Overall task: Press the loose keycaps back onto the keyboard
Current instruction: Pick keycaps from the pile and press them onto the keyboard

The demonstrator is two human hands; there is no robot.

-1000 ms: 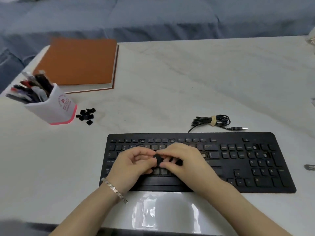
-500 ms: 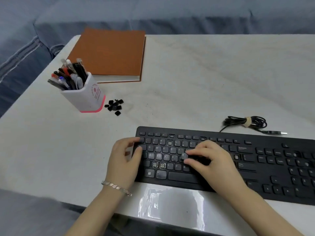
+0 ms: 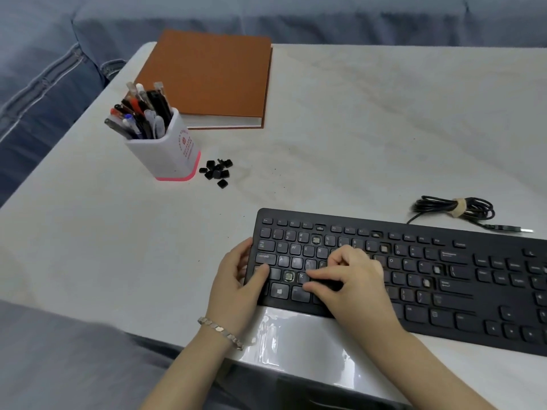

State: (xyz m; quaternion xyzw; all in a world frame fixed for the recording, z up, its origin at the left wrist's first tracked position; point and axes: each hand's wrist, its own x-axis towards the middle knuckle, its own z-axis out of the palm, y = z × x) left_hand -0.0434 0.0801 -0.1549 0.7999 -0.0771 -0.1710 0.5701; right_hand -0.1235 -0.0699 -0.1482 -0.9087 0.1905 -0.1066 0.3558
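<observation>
White cup (image 3: 171, 155) holds pens (image 3: 139, 113) (keycaps (image 3: 217, 171) beside) | left hand (image 3: 236, 279) grips keyboard (image 3: 444, 279) | right hand (image 3: 355, 282) pinch unclear

Key legends on the keyboard (image 3: 429, 279)
Q, W, E, R at its left end, X and a Windows logo nearer; red print on the pen cup (image 3: 174, 152) beyond it is unreadable

Desk-work corner of a home or office: beyond the fingers (image 3: 321, 273), leftward, a white pen-filled plastic holder (image 3: 171, 155) and a brown hardcover notebook (image 3: 207, 75) sit on the pale marble-look counter (image 3: 370, 128). Blue-grey upholstered cushions (image 3: 44, 69) border it.
</observation>
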